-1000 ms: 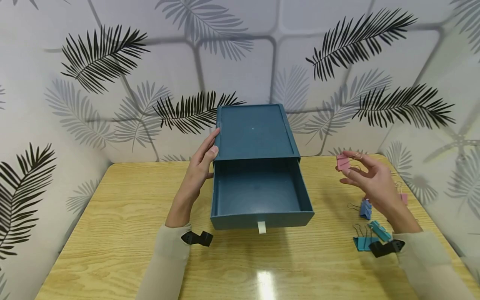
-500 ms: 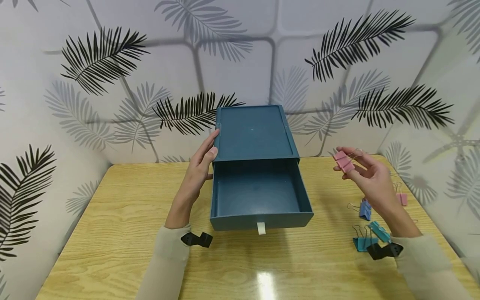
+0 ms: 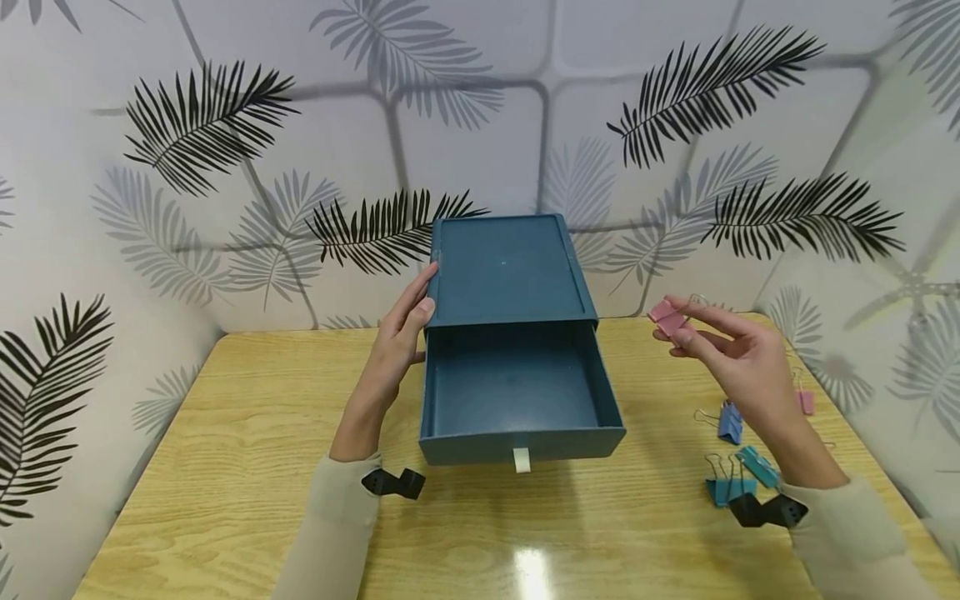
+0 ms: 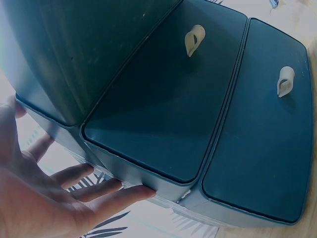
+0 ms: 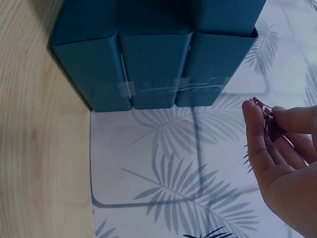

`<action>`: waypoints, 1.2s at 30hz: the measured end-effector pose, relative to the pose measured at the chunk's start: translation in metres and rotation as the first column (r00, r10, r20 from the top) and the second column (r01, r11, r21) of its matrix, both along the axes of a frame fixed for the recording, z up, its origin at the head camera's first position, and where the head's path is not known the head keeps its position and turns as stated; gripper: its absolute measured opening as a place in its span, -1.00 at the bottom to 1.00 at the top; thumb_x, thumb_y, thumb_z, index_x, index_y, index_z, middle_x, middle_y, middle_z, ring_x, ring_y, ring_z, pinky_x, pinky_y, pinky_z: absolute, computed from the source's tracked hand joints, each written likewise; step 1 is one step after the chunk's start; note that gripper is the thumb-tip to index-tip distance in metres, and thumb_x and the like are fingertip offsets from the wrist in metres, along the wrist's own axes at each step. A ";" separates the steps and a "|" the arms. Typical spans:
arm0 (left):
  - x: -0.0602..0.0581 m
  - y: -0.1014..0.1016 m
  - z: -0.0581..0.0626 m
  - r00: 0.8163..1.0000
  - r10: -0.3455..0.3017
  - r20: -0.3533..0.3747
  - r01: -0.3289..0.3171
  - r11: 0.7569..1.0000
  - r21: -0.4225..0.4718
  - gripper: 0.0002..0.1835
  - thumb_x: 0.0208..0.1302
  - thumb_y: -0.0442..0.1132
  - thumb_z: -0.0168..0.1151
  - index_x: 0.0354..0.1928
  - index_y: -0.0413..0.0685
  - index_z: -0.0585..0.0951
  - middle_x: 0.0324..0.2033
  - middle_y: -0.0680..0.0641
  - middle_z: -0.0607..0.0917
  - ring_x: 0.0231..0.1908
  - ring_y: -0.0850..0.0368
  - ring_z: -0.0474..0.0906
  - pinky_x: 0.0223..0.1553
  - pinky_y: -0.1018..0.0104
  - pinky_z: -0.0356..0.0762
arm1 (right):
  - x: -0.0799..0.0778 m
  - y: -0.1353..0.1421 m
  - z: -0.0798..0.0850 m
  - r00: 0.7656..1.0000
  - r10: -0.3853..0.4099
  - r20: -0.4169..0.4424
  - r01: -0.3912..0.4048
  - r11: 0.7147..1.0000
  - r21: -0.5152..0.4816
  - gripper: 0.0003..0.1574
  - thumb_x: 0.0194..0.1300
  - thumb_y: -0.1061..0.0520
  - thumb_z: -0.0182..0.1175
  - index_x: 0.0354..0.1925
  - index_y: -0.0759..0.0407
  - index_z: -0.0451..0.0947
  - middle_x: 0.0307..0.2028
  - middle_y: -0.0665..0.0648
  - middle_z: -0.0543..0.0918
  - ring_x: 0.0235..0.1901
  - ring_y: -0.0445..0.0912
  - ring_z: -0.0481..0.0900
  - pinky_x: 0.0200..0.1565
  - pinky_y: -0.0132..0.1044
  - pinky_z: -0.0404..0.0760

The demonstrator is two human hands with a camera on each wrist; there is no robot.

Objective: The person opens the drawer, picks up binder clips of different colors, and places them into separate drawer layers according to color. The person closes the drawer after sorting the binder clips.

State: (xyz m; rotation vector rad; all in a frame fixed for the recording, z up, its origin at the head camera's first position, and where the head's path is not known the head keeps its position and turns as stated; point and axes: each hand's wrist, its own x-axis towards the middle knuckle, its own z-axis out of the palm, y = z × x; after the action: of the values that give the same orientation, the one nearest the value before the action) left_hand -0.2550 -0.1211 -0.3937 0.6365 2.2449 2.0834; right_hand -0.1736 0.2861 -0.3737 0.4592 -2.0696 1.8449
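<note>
A dark blue drawer unit (image 3: 510, 271) stands at the middle back, its top drawer (image 3: 517, 446) pulled out with nothing inside. Two shut drawers with white tab pulls (image 4: 285, 81) show below it in the left wrist view. Against the unit's left side rests my left hand (image 3: 393, 342), fingers extended along the wall. To the right of the unit, my right hand (image 3: 742, 362) pinches a pink binder clip (image 3: 666, 317) between thumb and fingers, raised above the table. The clip looks dark in the right wrist view, partly covered by the fingers.
On the right of the wooden table (image 3: 247, 467) lie a blue binder clip (image 3: 730, 422), two teal clips, one of them (image 3: 759, 467) tilted, and another pink clip (image 3: 806, 402). My right forearm passes over this group. A leaf-patterned wall (image 3: 480, 158) rises behind the unit.
My right hand has shifted slightly left toward the drawer unit, and the pink binder clip has turned in its fingers. The left hand keeps its place on the unit.
</note>
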 end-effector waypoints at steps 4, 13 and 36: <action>0.000 0.001 0.000 1.000 0.003 -0.002 -0.003 1.000 0.000 -0.43 0.58 0.15 -0.07 0.57 0.55 0.22 0.59 0.14 0.07 0.56 -0.05 -0.01 0.09 -0.60 0.33 | 0.005 -0.006 0.005 0.999 -0.024 -0.029 0.023 0.999 -0.043 -0.66 0.37 0.46 0.24 0.09 0.60 0.58 0.05 0.14 0.74 -0.21 -0.07 0.80 -0.12 -0.27 0.70; -0.001 0.001 -0.001 1.000 0.000 -0.002 0.000 1.000 0.003 -0.43 0.57 0.16 -0.07 0.57 0.56 0.22 0.59 0.15 0.06 0.56 -0.03 -0.01 0.09 -0.58 0.35 | 0.010 -0.021 0.015 0.994 0.037 -0.101 -0.047 0.994 -0.097 -0.68 0.28 0.58 0.24 0.02 0.67 0.57 -0.04 0.23 0.75 -0.14 -0.04 0.76 -0.05 -0.26 0.69; -0.002 0.001 -0.001 1.000 0.001 -0.010 -0.001 1.000 0.001 -0.45 0.60 0.11 -0.09 0.56 0.55 0.23 0.58 0.17 0.07 0.55 -0.01 0.01 0.09 -0.56 0.38 | 0.021 -0.054 0.045 0.995 -0.036 -0.089 0.052 0.981 0.188 -0.77 0.22 0.50 0.35 -0.15 0.35 0.69 -0.14 0.20 0.69 -0.17 -0.15 0.75 -0.10 -0.39 0.70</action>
State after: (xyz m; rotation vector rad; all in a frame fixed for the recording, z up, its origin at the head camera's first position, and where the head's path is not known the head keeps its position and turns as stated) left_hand -0.2567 -0.1205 -0.3952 0.6482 2.2496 2.0869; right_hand -0.1528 0.2318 -0.3285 0.5261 -2.1886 1.5816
